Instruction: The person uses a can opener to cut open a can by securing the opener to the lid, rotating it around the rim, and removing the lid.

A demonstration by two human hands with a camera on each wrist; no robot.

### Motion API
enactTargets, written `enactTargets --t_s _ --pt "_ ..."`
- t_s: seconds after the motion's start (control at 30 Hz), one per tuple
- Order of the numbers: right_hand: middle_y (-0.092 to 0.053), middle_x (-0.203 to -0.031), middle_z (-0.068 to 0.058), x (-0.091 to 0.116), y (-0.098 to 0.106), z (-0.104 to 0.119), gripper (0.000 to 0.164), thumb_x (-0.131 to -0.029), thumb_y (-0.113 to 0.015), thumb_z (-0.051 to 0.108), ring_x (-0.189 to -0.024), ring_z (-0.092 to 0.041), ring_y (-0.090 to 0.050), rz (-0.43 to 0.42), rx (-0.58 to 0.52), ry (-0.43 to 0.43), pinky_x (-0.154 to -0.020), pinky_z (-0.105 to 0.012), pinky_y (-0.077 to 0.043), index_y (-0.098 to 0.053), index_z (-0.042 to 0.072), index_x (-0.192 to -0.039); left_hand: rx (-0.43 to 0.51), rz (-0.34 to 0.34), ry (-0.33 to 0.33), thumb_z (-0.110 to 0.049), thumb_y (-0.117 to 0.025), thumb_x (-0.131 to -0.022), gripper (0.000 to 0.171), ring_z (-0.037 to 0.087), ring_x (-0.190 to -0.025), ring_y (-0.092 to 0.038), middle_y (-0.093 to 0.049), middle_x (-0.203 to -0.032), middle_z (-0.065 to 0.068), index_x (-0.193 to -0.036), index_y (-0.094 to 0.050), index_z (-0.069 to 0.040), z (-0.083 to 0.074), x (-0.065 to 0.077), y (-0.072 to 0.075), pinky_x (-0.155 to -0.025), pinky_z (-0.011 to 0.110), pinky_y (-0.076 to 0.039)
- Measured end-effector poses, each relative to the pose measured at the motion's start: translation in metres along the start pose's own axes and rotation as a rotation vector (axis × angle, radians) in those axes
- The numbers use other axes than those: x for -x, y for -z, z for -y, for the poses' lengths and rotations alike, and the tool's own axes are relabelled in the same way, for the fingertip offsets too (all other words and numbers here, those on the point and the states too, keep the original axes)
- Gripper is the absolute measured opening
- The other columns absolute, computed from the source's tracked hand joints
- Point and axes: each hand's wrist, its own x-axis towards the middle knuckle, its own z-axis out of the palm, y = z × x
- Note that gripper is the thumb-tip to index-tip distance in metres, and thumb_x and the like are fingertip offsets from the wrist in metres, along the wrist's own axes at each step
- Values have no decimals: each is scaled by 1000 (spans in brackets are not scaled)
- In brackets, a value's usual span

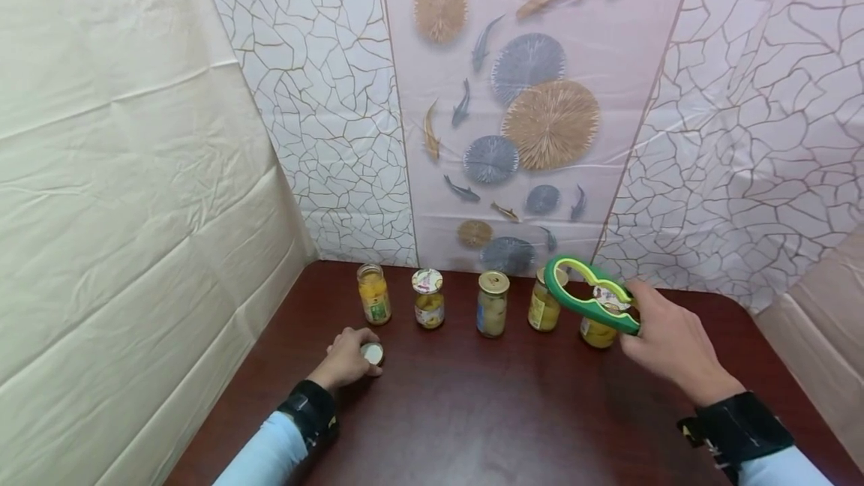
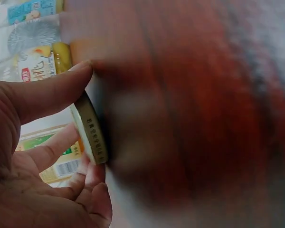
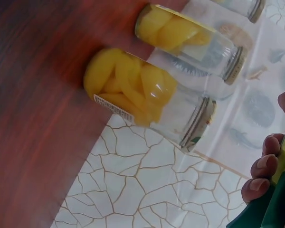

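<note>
My left hand [image 1: 347, 358] pinches a round metal lid [image 1: 372, 353] between thumb and fingers, low at the tabletop with its pale inside facing up. Printed characters run along the rim of the lid [image 2: 91, 130] in the left wrist view. Behind that hand stands a lidless jar of yellow fruit [image 1: 374, 296]. On the right, my right hand [image 1: 675, 340] grips the handles of a green jar opener [image 1: 587, 309], raised in front of the two rightmost jars. Only its fingers [image 3: 261, 167] and part of the opener appear in the right wrist view.
Along the back of the dark red table [image 1: 466, 411] stand several capped jars: a short fruit jar [image 1: 429, 308], a jar with pale contents [image 1: 492, 313], a yellow fruit jar [image 1: 543, 313] and the rightmost jar [image 1: 597, 334]. Patterned cloth [image 1: 344, 96] hangs behind.
</note>
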Motion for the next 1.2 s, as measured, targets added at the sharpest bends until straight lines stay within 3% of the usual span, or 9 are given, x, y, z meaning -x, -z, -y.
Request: enactTargets --t_s 0.33,0.63,0.9,1.2 --pt "-66 -99 -15 1 -3 5 60 -68 -78 11 -75 -27 -60 -4 -11 7 -55 -45 -48 -55 3 -122 -30 14 -30 -27 -94 -72 58 30 -105 -44 -53 -123 13 -124 -68 -23 6 4 1 -81 45 -27" --pt "-67 -100 -15 3 -9 7 61 -67 -78 10 -73 -25 -60 3 1 23 -54 -43 -47 -56 2 -124 -29 19 -28 -30 -94 -72 58 29 -103 -44 -54 -122 11 -123 -68 -26 13 5 -2 -77 44 -28" --pt "-67 -107 -20 9 -4 5 62 -69 -78 11 -81 -32 -62 11 -10 -30 -60 -54 -52 -57 0 -126 -28 31 -26 -30 -92 -76 52 30 -109 -44 -52 -125 11 -122 -68 -28 13 5 -1 -81 46 -29" --pt "-67 -107 -20 12 -2 -2 62 -69 -80 12 -78 -32 -63 10 2 -49 -58 -54 -51 -57 1 -126 -43 28 -20 -31 -91 -78 52 31 -109 -46 -52 -124 11 -124 -67 -26 14 5 2 -81 46 -33"
